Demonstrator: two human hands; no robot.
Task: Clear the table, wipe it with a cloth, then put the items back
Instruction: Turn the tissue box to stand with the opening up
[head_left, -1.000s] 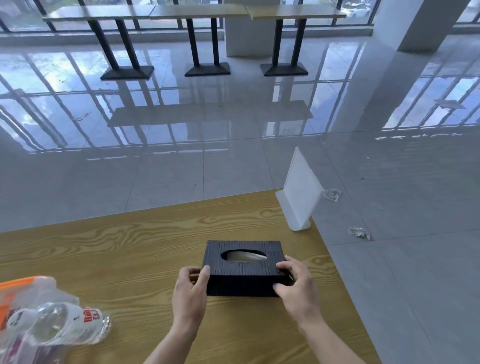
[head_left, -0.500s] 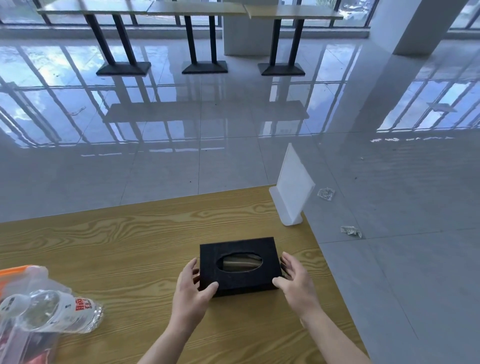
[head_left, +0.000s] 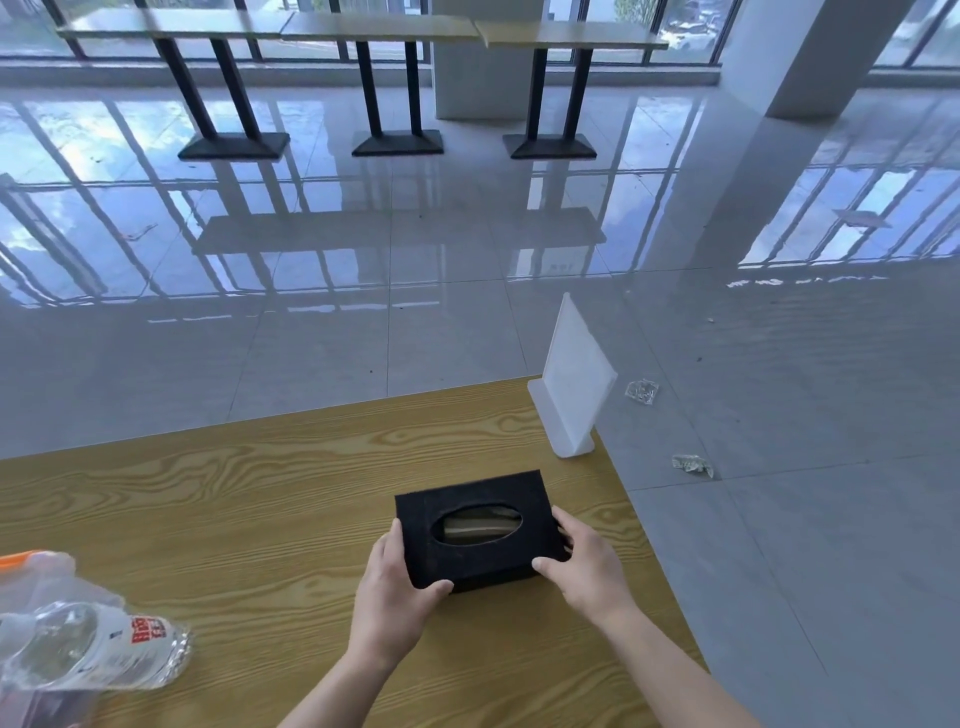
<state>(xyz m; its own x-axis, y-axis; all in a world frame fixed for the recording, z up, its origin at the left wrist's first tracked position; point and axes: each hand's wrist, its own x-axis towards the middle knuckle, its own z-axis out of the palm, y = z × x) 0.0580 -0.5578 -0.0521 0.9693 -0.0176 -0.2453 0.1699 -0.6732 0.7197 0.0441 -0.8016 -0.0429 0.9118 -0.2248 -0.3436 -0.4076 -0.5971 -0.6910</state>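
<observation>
The black tissue box (head_left: 470, 496) sits toward the right end of the wooden table (head_left: 234, 499), its oval opening facing up. I cannot tell whether its base rests on the wood or hangs just off it.

I judge the main risk to be the grip. I hold the box only by its two short ends, so if one side slackens it could tilt and drop. The table's right edge is near. The white sign stand (head_left: 571, 395) stands at the far right corner, and a careless swing that way could knock it to the floor.

My left hand (head_left: 395, 592) clasps the left end, thumb (head_left: 436, 587) hooked over the near top edge. My right hand (head_left: 587, 566) clasps the right end the same way. The box lies between my palms, touching both.

A clear plastic bottle (head_left: 98, 644) lies on its side well apart, at the left.
</observation>
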